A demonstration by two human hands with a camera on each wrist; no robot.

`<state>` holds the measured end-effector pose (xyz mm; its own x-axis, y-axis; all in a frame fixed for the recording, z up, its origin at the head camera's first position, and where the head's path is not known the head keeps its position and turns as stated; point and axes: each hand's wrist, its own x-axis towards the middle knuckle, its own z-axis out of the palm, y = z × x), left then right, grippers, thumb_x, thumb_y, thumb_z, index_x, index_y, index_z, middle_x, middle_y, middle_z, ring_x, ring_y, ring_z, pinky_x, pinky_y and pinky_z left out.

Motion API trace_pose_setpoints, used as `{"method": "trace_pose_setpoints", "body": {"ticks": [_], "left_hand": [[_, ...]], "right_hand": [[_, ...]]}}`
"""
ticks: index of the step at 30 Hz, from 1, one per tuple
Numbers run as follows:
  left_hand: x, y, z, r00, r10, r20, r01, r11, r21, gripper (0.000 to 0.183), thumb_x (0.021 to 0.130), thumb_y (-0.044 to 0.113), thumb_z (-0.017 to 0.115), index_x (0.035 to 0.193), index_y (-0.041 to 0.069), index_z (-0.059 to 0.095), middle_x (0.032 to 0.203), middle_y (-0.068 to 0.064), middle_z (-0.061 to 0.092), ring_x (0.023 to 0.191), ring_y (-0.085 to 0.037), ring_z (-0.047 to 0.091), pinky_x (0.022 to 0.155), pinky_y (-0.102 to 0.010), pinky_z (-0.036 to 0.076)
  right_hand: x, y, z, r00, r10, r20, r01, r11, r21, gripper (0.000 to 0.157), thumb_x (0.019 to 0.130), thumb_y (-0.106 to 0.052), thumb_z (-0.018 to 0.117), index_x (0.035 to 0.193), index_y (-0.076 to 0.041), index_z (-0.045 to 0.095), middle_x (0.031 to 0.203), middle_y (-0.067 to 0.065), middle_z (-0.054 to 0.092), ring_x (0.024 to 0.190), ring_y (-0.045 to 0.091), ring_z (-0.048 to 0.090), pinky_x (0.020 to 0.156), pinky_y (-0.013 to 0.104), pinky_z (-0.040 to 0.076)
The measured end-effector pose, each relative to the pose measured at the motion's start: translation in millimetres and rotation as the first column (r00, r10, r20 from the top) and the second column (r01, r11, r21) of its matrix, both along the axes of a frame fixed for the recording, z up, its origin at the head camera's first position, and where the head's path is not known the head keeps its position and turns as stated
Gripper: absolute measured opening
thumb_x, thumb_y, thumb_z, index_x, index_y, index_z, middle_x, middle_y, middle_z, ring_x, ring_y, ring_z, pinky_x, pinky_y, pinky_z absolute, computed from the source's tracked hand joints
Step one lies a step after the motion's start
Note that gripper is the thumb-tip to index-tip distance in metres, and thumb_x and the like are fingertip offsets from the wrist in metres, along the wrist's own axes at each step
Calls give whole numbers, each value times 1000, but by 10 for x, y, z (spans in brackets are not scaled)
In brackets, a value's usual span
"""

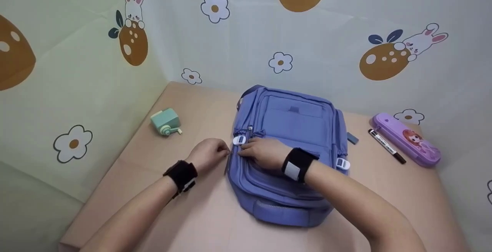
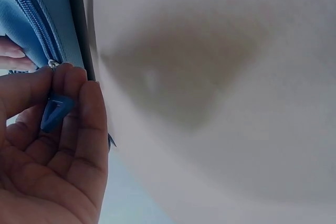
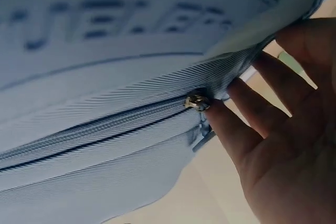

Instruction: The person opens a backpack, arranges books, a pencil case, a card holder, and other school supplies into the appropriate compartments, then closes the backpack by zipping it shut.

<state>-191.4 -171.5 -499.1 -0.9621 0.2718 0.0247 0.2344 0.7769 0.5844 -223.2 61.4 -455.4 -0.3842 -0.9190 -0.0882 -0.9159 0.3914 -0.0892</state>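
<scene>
A blue-purple backpack [image 1: 296,129] lies on its back on the table, its carry handle [image 1: 282,213] toward the near edge. My left hand [image 1: 207,154] is at the bag's left side. In the left wrist view, its thumb and fingers pinch a zipper pull [image 2: 56,113] whose blue tab hangs below the metal slider. My right hand [image 1: 269,153] lies over the bag's left part beside a white buckle [image 1: 239,140], its fingers gripping the fabric edge. Near those fingers, the right wrist view shows another metal zipper slider [image 3: 197,102] on a closed-looking zipper line.
A green crank pencil sharpener [image 1: 166,121] stands on the table at left. At right lie a purple pencil case [image 1: 403,138], a black-and-white marker [image 1: 386,145] and a small grey-blue flat piece [image 1: 352,138] by the bag. A patterned curtain [image 1: 246,40] borders the table's back and left.
</scene>
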Motion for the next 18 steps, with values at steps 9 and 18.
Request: {"method": "trace_pose_setpoints", "body": {"ticks": [9, 18], "left_hand": [[178, -11, 93, 996, -92, -12, 91, 993, -81, 7, 92, 8, 72, 91, 8, 79, 86, 0, 73, 84, -22, 68, 81, -42, 54], [430, -51, 219, 974, -222, 44, 225, 971, -82, 7, 89, 6, 73, 90, 5, 79, 84, 1, 74, 79, -18, 67, 76, -38, 54]], "right_hand": [[-7, 17, -21, 1000, -3, 6, 3, 1000, -4, 42, 97, -2, 58, 137, -15, 67, 138, 9, 64, 130, 35, 55, 109, 43, 43], [5, 10, -53, 1000, 9, -27, -9, 1000, -16, 41, 97, -2, 57, 135, -14, 68, 135, 8, 66, 128, 34, 57, 108, 43, 45]]}}
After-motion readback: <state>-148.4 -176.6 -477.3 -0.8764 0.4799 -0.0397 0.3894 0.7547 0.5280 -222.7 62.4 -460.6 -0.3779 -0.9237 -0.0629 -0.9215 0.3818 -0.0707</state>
